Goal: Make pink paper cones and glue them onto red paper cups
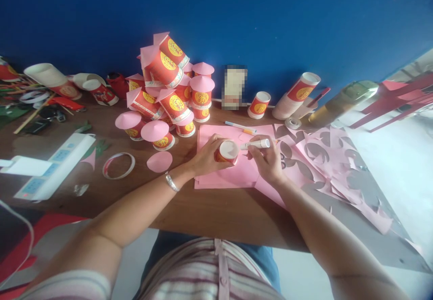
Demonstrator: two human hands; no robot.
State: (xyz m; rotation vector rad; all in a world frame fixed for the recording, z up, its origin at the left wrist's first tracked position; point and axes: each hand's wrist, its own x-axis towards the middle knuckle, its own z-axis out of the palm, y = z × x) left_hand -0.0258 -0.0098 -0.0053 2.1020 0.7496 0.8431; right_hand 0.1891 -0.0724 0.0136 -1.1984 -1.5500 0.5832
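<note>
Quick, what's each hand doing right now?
Left hand: closed around a red paper cup.
Right hand: closed on a white, tube-shaped stick beside the cup.

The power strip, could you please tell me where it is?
In the head view, the power strip lies at the table's left side, left of the large tape roll.

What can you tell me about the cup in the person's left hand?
The cup looks like paper, with a pale round end facing up and a red side with yellow print, mostly covered by fingers. The left hand grips it around the side, above pink sheets. A white stick in the right hand points at it; contact is unclear.
</note>
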